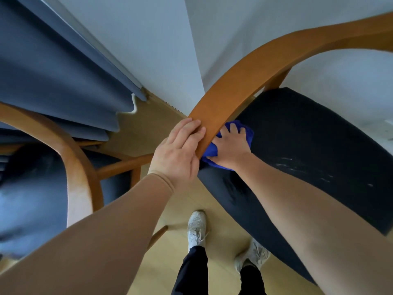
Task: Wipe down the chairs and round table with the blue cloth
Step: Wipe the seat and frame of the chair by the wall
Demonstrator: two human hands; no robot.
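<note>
Head view: your left hand (180, 152) is gripping the curved wooden rail (234, 88) of the chair (276, 79), fingers curled over its edge. Your right hand (231, 145) is pressing the cloth (209, 151) onto the dark seat (308, 135) just under the rail, fingers spread flat. The cloth is showing bright blue and bunched around your palm and fingertips. Pale scuffs are marking the seat. A second chair (78, 167) is standing by the curtain (53, 71).

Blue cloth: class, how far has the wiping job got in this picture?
Done: nothing certain. In hand: right hand presses the blue cloth on the dark seat; left hand holds the wooden rail. Left: pale streaks on that seat, the second chair; table not in view.
</note>
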